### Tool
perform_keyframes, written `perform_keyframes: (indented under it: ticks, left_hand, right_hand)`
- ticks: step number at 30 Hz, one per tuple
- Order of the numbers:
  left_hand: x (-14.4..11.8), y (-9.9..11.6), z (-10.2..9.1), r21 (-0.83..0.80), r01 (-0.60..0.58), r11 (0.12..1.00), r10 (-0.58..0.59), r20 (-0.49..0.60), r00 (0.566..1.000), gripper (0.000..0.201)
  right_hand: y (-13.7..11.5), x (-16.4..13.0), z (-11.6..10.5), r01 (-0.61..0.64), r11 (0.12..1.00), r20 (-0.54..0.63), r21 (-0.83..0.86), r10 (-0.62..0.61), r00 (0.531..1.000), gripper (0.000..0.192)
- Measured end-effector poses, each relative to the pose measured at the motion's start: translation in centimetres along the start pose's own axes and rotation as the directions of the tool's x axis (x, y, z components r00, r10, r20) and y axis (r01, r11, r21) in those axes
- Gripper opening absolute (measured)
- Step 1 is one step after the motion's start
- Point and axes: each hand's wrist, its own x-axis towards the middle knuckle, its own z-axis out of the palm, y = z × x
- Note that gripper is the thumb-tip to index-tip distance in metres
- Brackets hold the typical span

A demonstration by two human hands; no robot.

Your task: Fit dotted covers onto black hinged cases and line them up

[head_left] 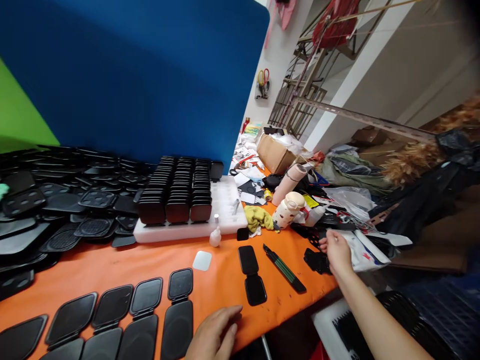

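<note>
My left hand point(214, 332) rests flat on the orange table point(123, 265) near its front edge, fingers loosely apart, holding nothing. Just left of it lies a row of open black hinged cases point(176, 315). My right hand point(336, 250) reaches to the table's right end, fingers curled on a black plastic piece point(317, 261) beside a white bag point(362, 252). Between the hands lie one open black case point(252, 275) and a black-and-green pen-like tool point(284, 268).
A white tray point(225, 220) holds rows of stacked black parts point(178, 192). Black trays point(56, 200) are piled at the left. A small white bottle point(215, 236), yellow cloth point(258, 217), patterned flask point(287, 210), cardboard box point(273, 152) and clutter fill the right. A blue panel point(131, 75) stands behind.
</note>
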Motion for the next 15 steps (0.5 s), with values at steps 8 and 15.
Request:
perform_keyframes:
  ticks: [8,15]
  left_hand:
    - [-0.6,3.4,-0.3,-0.017,-0.048,0.999,0.049,0.039,0.998,0.031]
    - [-7.2,5.1,-5.7,-0.224,0.108,0.969,-0.157,-0.214,0.964,0.024]
  right_hand:
    - [0.0,-18.0,5.6,0.456,0.887,0.559,-0.068,-0.344,0.754,0.026]
    - [-2.4,-22.8,7.9,0.329,0.944,0.538,0.030,-0.292,0.791,0.027]
